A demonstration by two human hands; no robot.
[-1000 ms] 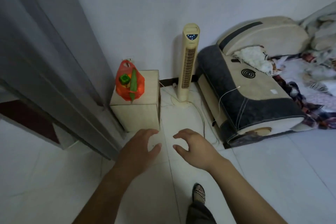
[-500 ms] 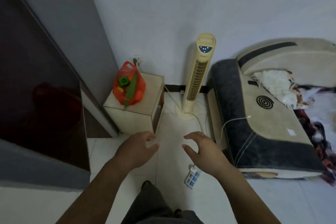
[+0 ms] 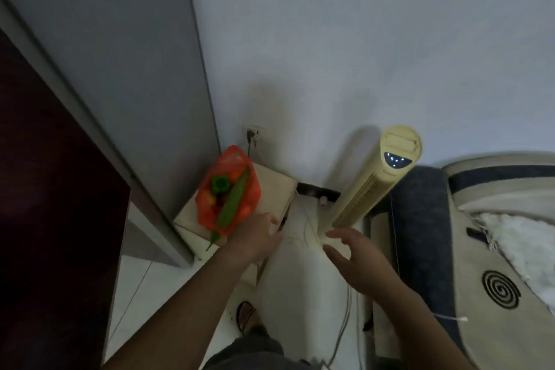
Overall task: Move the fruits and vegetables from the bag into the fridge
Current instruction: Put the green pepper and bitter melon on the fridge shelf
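An orange plastic bag [image 3: 252, 189] stands on a small beige cabinet [image 3: 274, 191] in the corner. Inside it I see a long green vegetable [image 3: 232, 204], a green pepper [image 3: 220, 184] and some orange and red produce. My left hand [image 3: 255, 237] hovers just right of the bag's lower edge, fingers relaxed, holding nothing. My right hand [image 3: 354, 258] is further right over the floor, fingers spread, also empty. The tall grey fridge [image 3: 126, 75] rises at the left, its dark red front [image 3: 57, 204] facing me.
A cream tower fan [image 3: 378, 180] stands right of the cabinet, with cables on the white tiled floor [image 3: 294, 285]. A folded beige and dark mattress [image 3: 486, 243] fills the right side. A wall socket [image 3: 255, 132] sits behind the bag.
The view has closed in on the corner. Both hands have moved forward; my left hand now reaches the cabinet beside the bag.
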